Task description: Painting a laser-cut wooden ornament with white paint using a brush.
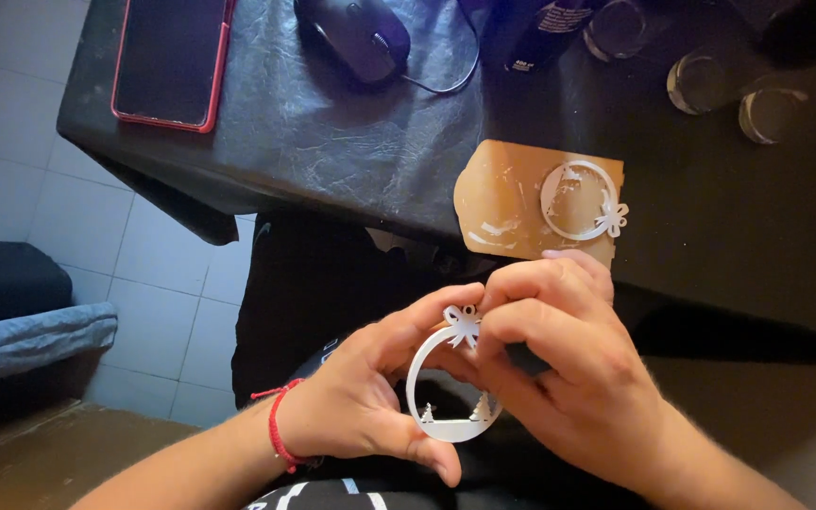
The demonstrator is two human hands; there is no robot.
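I am holding a white ring ornament (452, 378) in front of my lap, near me and below the edge of the bench (332, 142). My left hand (370, 397) is curled around its left side, thumb pressed on the lower rim and fingers behind the upper arc, so it is pinching the ring. My right hand (569, 368) is closed at the top, fingertips pressed together on the small bow (463, 323) there. Inside the ring, low down, I can see two little tree shapes.

Farther away on the bench lies a tan card (502, 203) with white smears, and on its right part rests a second white ring (580, 200) with its own bow. To the far left is a phone in a red case (167, 61), a dark mouse (356, 33) sits in the far middle, and a few glass jars (701, 80) stand far right.

I judge I am at the fine-work step, cleaning up or adjusting the bow. The piece looks thin, so the next move calls for a light pinch, with my left hand keeping the ring steady and flat.
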